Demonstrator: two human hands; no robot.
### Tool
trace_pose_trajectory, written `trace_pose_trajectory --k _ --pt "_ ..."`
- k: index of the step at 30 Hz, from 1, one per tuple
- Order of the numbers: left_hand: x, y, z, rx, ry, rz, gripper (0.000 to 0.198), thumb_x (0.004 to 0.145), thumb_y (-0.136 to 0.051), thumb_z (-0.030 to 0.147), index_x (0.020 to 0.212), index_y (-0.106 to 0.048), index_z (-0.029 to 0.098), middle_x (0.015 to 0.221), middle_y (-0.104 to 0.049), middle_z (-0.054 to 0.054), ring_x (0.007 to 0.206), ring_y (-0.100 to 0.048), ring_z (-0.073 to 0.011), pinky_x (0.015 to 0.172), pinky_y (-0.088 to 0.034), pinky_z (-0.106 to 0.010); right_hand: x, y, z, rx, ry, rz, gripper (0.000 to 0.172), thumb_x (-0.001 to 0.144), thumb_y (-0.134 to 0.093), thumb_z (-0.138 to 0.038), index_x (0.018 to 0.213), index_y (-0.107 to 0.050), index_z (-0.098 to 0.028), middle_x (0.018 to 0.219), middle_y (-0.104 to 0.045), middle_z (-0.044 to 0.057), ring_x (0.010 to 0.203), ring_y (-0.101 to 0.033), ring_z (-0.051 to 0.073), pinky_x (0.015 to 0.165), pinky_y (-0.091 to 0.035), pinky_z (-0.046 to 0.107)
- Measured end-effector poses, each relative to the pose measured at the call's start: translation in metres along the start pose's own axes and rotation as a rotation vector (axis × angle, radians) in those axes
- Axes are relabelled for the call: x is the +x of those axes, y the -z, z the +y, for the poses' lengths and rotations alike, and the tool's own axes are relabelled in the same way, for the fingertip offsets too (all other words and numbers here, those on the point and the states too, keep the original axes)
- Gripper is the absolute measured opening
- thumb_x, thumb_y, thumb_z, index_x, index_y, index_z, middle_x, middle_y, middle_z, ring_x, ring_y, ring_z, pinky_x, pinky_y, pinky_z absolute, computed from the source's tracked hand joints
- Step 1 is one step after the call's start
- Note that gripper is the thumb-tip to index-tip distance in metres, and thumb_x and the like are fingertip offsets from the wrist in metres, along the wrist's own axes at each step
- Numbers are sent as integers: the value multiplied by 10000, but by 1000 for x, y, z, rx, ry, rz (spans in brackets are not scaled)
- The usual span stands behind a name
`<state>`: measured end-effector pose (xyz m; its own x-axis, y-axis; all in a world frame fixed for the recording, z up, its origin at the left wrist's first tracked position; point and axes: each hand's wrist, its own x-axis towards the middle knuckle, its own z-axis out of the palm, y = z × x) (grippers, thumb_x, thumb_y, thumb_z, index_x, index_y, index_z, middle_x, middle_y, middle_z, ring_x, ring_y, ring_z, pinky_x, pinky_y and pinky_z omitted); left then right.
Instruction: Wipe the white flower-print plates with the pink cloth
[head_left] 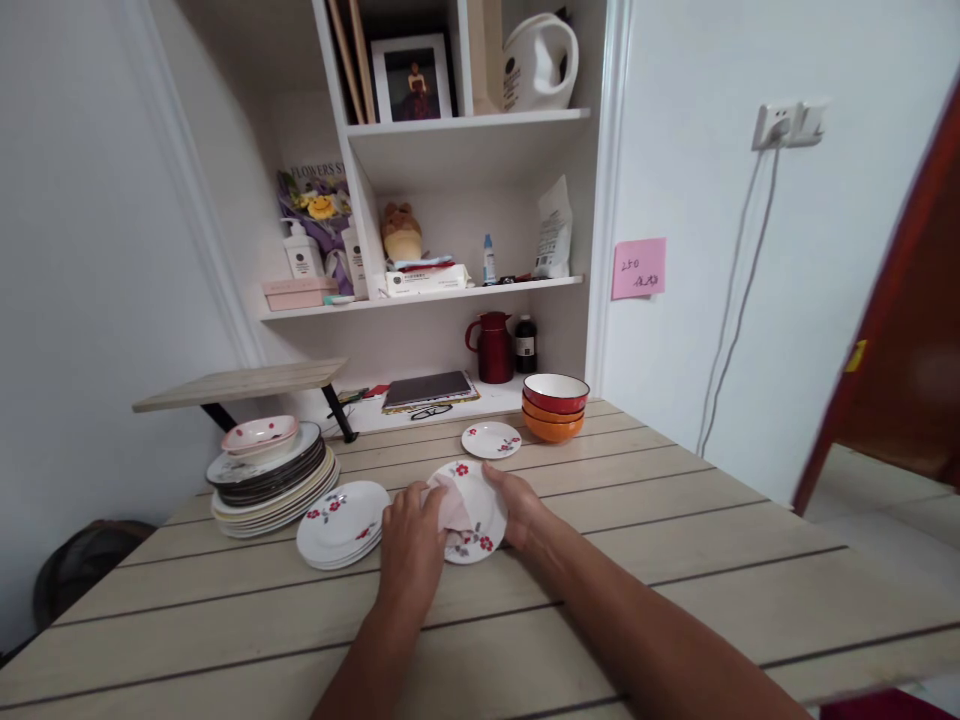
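A white plate with red flowers (487, 500) is tilted up above the table in front of me. My right hand (517, 508) grips its right edge, thumb on the face and fingers behind. In my left hand (414, 535) is a pale pink cloth (451, 510), pressed against the left part of the plate's face. Just left of that hand lies a short stack of matching flowered plates (341, 525). Behind the held plate, a single flowered plate (491, 440) rests flat on the table.
A taller stack of plates (274, 490) with a dotted bowl (260, 434) on top stands at the left, beside a raised wooden shelf (240, 384). Stacked red and orange bowls (555, 408) stand at the back right. Behind are a laptop (426, 389) and a red jug (494, 348).
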<state>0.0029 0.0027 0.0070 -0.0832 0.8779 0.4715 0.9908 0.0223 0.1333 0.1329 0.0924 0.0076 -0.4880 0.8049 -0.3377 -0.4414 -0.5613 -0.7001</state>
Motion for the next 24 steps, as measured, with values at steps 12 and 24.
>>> trace_pose_trajectory --k 12,24 --pt "4 -4 6 -28 -51 28 480 754 -549 33 1171 -597 264 1181 -587 -65 1099 -494 -267 907 -375 -434 -4 -8 12 -46 5 -57 291 924 -453 -356 893 -613 -114 635 -682 72 557 -640 195 641 -524 332" --pt "0 -9 15 -176 -317 38 480 701 -546 -4 1109 -610 241 1170 -607 -54 1087 -509 -232 929 -398 -420 -18 -10 14 -27 82 10 244 887 -509 -324 738 -571 -142 584 -637 36 530 -597 164 572 -489 279"
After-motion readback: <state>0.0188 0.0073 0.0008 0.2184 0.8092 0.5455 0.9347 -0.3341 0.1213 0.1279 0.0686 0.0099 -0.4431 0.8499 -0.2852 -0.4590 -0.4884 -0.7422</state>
